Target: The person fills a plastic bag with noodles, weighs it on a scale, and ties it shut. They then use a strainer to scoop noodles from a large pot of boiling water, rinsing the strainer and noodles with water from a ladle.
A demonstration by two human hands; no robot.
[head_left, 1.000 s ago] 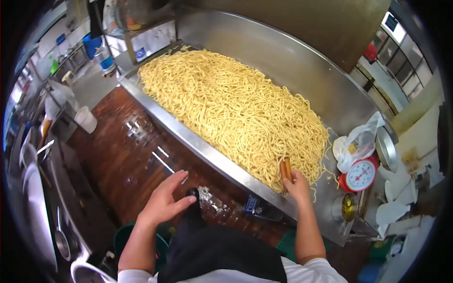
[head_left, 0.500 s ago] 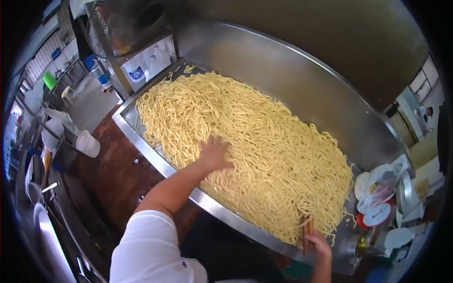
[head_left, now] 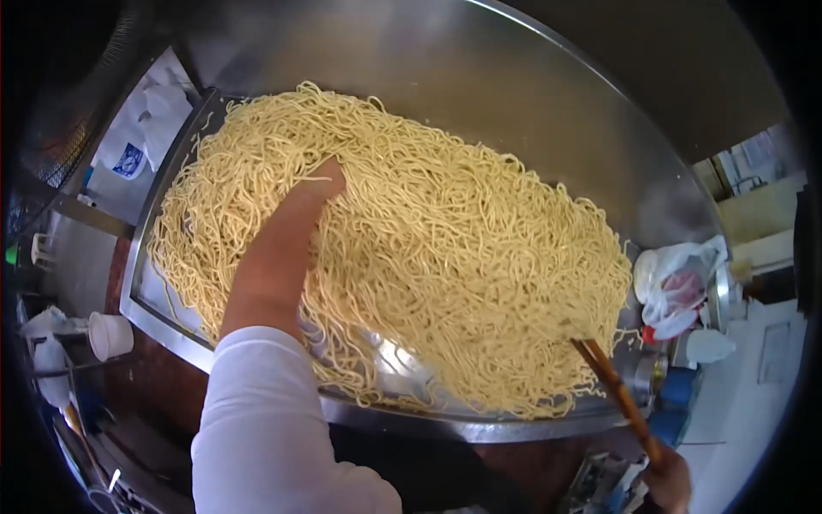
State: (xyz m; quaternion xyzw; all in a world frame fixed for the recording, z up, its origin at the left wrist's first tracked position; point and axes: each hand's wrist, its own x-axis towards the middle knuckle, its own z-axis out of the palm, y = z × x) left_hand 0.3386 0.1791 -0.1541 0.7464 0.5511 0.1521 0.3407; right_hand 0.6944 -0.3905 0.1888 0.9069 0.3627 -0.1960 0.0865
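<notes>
A broad heap of yellow noodles [head_left: 479,248] lies in a large metal tray [head_left: 492,430]. My left hand [head_left: 331,178] is sunk into the upper left part of the heap. Noodles cover its fingers, so I cannot see whether they are closed on any strands. At the lower right, my right hand [head_left: 670,481] grips a pair of long wooden chopsticks [head_left: 623,398]. Their tips touch or reach into the noodles near the right end of the heap. Bare metal shows at the tray's front, below the heap's middle.
A high metal back wall [head_left: 514,103] rises behind the noodles. Right of the tray are a plastic bag [head_left: 681,278] and a white scoop-like container [head_left: 709,345]. A white bucket [head_left: 110,336] stands at left, and a fan [head_left: 64,158] is at upper left.
My left hand has gone from lying spread on the noodles to deep in them, farther back. My right hand has moved right, with the chopsticks now slanting. Bare metal has appeared at the front.
</notes>
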